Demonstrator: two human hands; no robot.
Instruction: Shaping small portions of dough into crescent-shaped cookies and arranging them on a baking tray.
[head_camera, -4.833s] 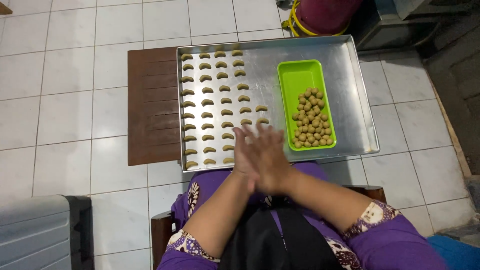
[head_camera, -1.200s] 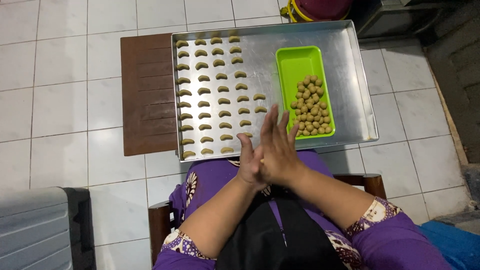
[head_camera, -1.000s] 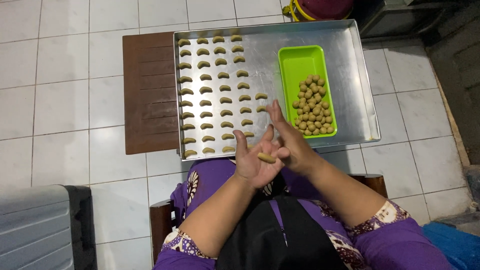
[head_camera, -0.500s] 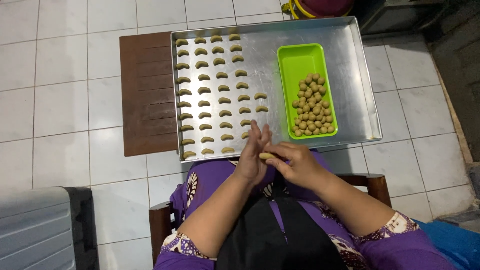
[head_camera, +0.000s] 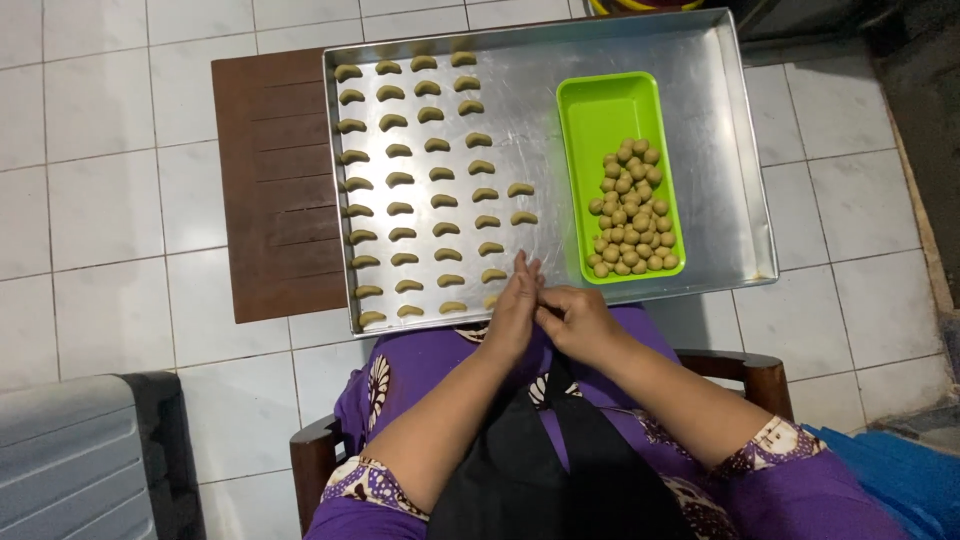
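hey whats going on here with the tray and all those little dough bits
A seated person in purple has the left hand and right hand pressed together at the near edge of a large metal tray; whatever is between them is hidden. The tray's left part carries rows of small crescent-shaped dough pieces. To the right, a green tub holds a pile of small dough balls. The tray sits on a brown wooden stand.

Brown slatted wooden stand (head_camera: 270, 180) on tiled floor (head_camera: 100, 150), carrying metal tray (head_camera: 540, 110).

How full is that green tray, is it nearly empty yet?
Partly full. The green tray has bare floor in its far half, while small dough balls are heaped in its near half.
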